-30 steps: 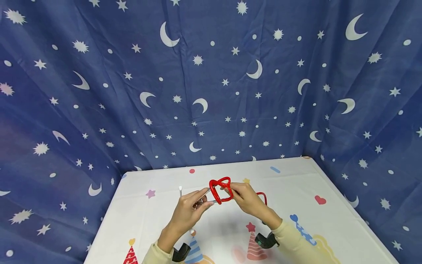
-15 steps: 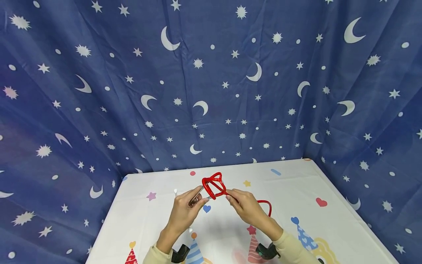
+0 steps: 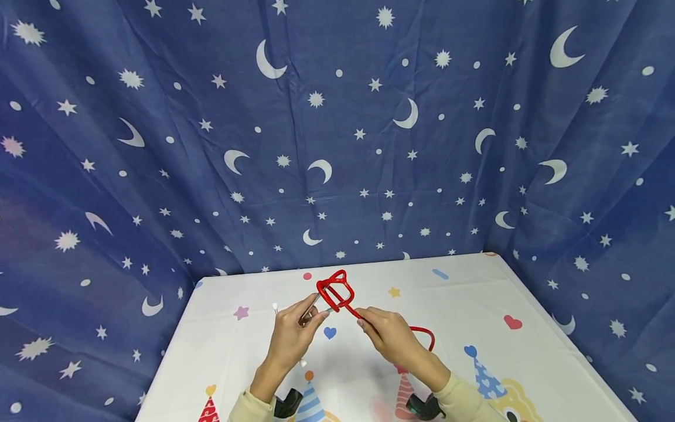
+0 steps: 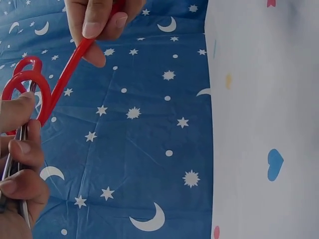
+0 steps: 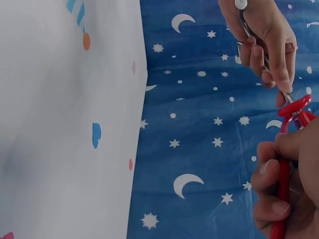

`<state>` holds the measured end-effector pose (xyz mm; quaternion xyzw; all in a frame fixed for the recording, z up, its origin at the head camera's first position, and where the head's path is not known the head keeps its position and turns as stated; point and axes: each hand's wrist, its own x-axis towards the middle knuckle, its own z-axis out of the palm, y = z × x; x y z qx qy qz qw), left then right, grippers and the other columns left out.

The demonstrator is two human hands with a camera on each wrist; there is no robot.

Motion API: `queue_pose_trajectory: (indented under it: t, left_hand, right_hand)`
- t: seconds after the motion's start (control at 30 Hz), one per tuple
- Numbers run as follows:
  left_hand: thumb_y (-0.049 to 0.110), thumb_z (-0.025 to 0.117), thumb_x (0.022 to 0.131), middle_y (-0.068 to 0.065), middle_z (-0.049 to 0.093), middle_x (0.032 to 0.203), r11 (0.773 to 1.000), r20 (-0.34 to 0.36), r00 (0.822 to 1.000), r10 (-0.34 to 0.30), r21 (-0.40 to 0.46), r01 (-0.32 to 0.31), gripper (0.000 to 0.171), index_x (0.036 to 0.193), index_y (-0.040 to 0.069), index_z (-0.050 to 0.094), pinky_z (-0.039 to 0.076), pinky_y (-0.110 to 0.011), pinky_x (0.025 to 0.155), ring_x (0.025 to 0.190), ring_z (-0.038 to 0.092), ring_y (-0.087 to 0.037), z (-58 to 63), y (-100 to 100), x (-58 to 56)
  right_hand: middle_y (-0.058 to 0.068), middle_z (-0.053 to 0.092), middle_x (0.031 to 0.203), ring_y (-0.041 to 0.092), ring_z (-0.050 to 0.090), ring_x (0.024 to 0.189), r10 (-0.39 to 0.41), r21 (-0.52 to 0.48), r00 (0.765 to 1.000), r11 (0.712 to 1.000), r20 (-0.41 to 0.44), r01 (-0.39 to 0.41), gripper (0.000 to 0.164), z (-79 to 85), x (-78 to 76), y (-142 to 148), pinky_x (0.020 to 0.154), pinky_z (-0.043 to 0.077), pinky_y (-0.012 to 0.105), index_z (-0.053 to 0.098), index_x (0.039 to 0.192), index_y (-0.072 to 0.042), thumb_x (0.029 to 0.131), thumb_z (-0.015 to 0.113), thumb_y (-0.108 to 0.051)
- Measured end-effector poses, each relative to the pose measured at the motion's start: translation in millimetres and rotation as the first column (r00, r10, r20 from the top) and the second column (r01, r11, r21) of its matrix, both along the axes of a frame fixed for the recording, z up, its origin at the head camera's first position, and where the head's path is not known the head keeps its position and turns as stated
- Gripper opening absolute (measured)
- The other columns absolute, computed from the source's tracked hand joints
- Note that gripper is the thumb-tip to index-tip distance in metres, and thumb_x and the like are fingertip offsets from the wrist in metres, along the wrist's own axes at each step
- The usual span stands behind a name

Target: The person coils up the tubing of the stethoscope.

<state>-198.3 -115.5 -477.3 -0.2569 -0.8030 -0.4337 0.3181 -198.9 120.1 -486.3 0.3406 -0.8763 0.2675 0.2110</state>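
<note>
Both hands hold a stethoscope above the table. My left hand [image 3: 290, 337] grips its metal ear tubes [image 4: 22, 132] just below the red tubing. White ear tips [image 3: 275, 306] stick out beside that hand. At the top of the ear tubes the red tubing [image 3: 352, 311] bends into crossing loops. My right hand [image 3: 392, 337] pinches a straight stretch of the tubing to the right of the loops, also seen in the right wrist view, where the tube [image 5: 283, 189] runs through curled fingers. A red bend [image 3: 426, 332] shows behind the right wrist. No chest piece is visible.
The table [image 3: 232, 346] wears a white cloth printed with hearts, stars and party hats. A blue curtain [image 3: 348, 164] with moons and stars hangs behind it and at the sides. Dark devices [image 3: 288, 403] are worn at both wrists.
The red loops have moved left and slightly up with my left hand. My right hand has shifted off the loops, and a short straight piece of tubing now shows between.
</note>
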Motion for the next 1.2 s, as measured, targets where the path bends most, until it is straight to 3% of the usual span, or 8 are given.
queue_pose_trajectory:
  t: [0.27,0.47,0.77,1.0,1.2]
  left_hand:
    - [0.008,0.080,0.080,0.003,0.061,0.071,0.998,-0.006,0.999,0.051,-0.033,-0.052,0.041,0.114,-0.009,0.067,0.040,-0.009,0.051,0.059,0.044,0.004,-3.1,0.6,-2.1]
    - [0.009,0.080,0.080,0.005,0.060,0.071,0.995,-0.002,0.997,0.073,-0.062,-0.073,0.040,0.114,-0.007,0.068,0.038,-0.008,0.052,0.059,0.042,0.004,-6.8,1.0,-2.7]
    - [0.014,0.080,0.081,0.006,0.059,0.069,0.982,-0.027,0.994,0.110,-0.154,-0.113,0.040,0.114,-0.003,0.069,0.036,-0.007,0.052,0.058,0.041,0.004,-10.8,0.8,-4.4]
    - [0.013,0.080,0.082,0.006,0.059,0.069,0.972,-0.043,0.987,0.157,-0.170,-0.162,0.038,0.113,-0.005,0.069,0.031,-0.008,0.050,0.057,0.036,0.003,-9.5,-4.7,-7.1]
    - [0.013,0.080,0.081,0.006,0.059,0.069,0.969,-0.040,0.985,0.167,-0.176,-0.172,0.038,0.113,-0.004,0.069,0.032,-0.008,0.049,0.056,0.037,0.003,-8.4,-5.2,-7.6]
  right_hand:
    - [-0.010,0.057,0.071,-0.004,0.034,0.056,0.016,0.085,0.997,0.996,-0.081,-0.009,0.023,1.0,8.4,-1.9,0.050,0.030,0.008,0.068,0.113,-0.006,0.091,0.069,-0.012]
    - [-0.012,0.056,0.072,-0.005,0.034,0.057,0.023,0.092,0.992,0.996,-0.124,-0.012,0.022,3.2,13.5,-2.9,0.051,0.029,0.006,0.067,0.113,-0.008,0.091,0.069,-0.011]
    - [-0.011,0.060,0.074,-0.004,0.038,0.059,0.027,0.091,0.998,0.996,-0.050,-0.023,0.020,6.0,19.7,-2.5,0.053,0.033,0.007,0.069,0.112,-0.006,0.093,0.067,-0.013]
    - [-0.010,0.065,0.080,-0.004,0.043,0.062,0.056,0.079,0.998,0.995,0.027,-0.058,0.016,11.2,24.5,3.9,0.056,0.038,0.008,0.069,0.108,-0.010,0.092,0.068,-0.012]
    - [-0.010,0.064,0.079,-0.005,0.042,0.061,0.062,0.088,0.997,0.994,0.045,-0.066,0.013,23.1,28.2,10.9,0.054,0.037,0.008,0.069,0.104,-0.009,0.091,0.069,-0.012]
